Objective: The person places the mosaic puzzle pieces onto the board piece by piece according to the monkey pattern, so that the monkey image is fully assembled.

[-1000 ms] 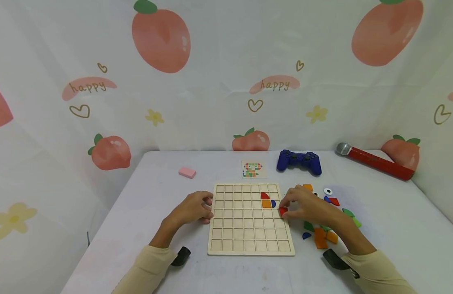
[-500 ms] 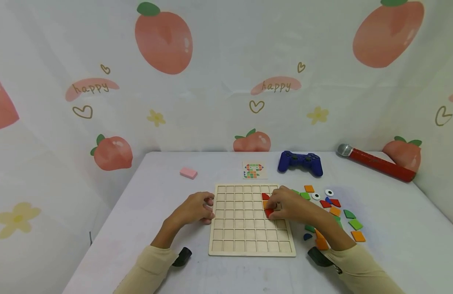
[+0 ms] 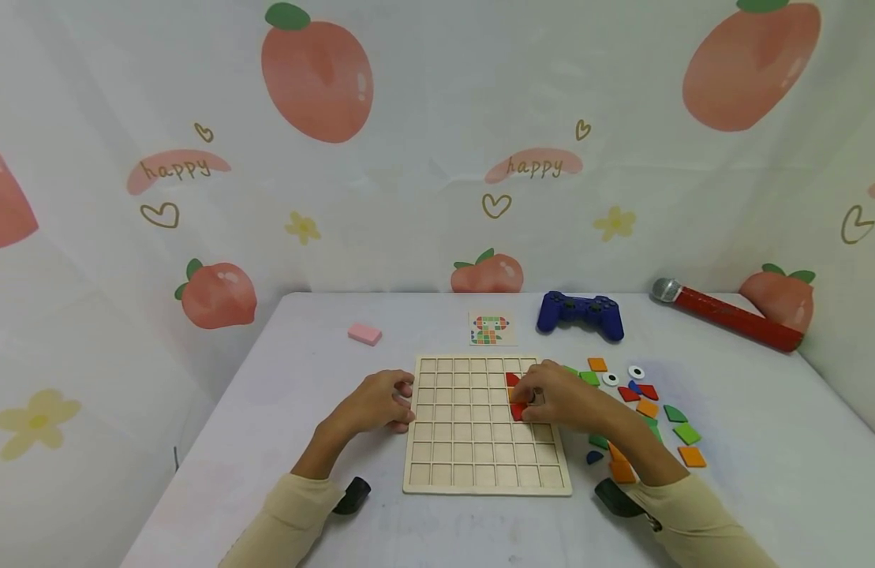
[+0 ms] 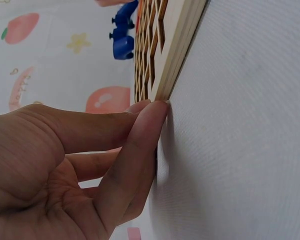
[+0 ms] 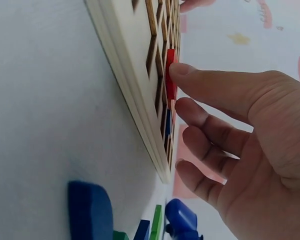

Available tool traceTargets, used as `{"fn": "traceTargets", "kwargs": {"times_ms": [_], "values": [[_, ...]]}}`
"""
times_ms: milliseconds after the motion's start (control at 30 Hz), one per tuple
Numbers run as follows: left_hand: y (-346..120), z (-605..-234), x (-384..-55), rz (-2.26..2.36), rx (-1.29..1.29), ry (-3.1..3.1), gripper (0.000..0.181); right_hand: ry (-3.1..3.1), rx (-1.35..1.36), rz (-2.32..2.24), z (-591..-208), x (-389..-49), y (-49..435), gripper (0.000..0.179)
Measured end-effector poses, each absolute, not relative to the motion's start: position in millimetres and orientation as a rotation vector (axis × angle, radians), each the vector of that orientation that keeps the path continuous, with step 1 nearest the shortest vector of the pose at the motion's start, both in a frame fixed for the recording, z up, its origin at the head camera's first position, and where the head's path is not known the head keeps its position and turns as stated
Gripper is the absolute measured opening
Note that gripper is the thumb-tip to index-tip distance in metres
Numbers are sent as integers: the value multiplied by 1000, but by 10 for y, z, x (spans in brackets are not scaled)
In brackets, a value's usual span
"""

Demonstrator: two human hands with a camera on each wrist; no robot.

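My right hand [image 3: 568, 394], nearer, pinches the red piece [image 5: 169, 91] at the board's [image 3: 463, 431] right. My left hand [image 3: 372, 402] touches the board's left edge, grip unclear.

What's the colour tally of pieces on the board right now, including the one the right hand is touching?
Red pieces: 2, one touched by the right hand
Orange piece: 1, partly hidden
Blue piece: 1, hidden in the head view
Total in sight: 4

On the surface [image 3: 778, 442] I see a board [image 3: 461, 432] lower centre, pieces [image 3: 688, 433] lower right, block [image 3: 364, 334], card [image 3: 488, 333], controller [image 3: 580, 315] mid-frame, microphone [image 3: 728, 315] right.
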State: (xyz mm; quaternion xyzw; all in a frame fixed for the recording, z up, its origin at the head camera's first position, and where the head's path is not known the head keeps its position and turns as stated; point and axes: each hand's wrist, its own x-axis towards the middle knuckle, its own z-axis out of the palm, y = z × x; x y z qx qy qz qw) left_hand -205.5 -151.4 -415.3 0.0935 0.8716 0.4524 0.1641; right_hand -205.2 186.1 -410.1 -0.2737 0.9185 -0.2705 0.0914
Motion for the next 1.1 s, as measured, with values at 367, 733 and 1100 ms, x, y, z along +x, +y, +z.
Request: {"fn": "traceTargets", "kwargs": {"times_ms": [367,733,1100], "values": [[-1519,-4162,-2059,1244,293,2519,60,2703,-837,-848,-4116,-2046,1847,17],[-1535,-4156,-2060,1262,315,2500,62,2700,-695,-930,-4038,-1919,2109,23],[-1533,-4173,-2072,1266,299,2502,62,2744,-531,-835,-4082,-1752,2541,29]]}}
